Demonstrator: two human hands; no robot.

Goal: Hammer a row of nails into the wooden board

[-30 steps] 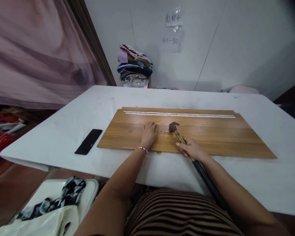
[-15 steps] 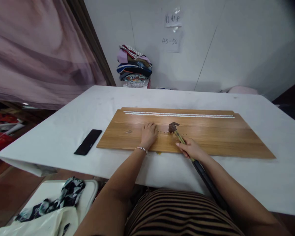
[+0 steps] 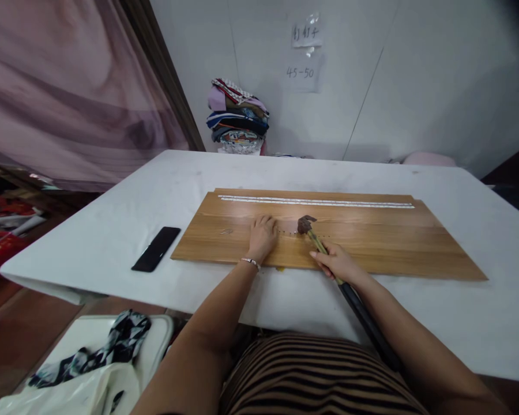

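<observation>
My right hand (image 3: pixel 335 260) is closed round the handle of a claw hammer (image 3: pixel 308 226), well up towards its rusty head. The head rests on or just over the wooden board (image 3: pixel 384 242), and the black grip runs back under my forearm. My left hand (image 3: pixel 263 235) lies palm down on the board, left of the hammer head, with its fingers stretched forward. A row of small nails (image 3: pixel 290 233) shows between my left hand and the hammer and carries on to its right. Several loose nails (image 3: pixel 226 231) lie left of my left hand.
Two white measuring strips (image 3: pixel 315 202) run along the board's far side. A black phone (image 3: pixel 156 249) lies on the white table (image 3: pixel 112 230), left of the board. Folded clothes (image 3: pixel 237 118) are stacked by the wall. A white stool (image 3: pixel 84 334) bearing a patterned cloth stands at lower left.
</observation>
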